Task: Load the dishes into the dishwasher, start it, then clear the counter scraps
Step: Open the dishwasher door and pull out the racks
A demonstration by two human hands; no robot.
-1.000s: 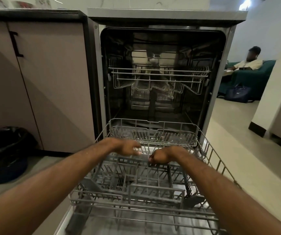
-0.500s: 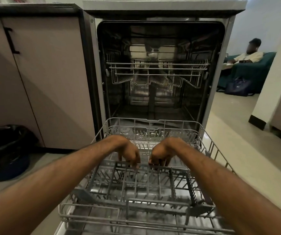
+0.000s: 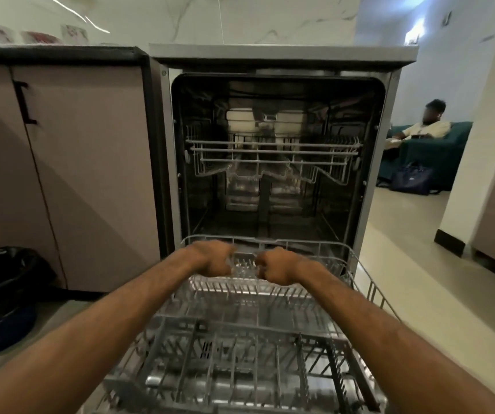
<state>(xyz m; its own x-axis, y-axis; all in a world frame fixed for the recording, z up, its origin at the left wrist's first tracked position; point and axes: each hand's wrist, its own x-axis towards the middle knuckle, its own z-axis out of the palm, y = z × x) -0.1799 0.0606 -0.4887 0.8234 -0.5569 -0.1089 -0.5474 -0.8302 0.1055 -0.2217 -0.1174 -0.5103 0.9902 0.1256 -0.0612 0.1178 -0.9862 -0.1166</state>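
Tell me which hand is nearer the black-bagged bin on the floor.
Left. The left hand is above the pulled-out grey wire lower rack, on the side toward the black-bagged bin. The right hand is just beside it, farther from the bin.

Head view looks forward and down, close to dishwasher (image 3: 273, 201).

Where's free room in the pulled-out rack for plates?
Lower rack holds no dishes: tine rows nearer than the left hand and right hand are free. Crowded only where those hands hover, toward the back. Upper rack looks empty.
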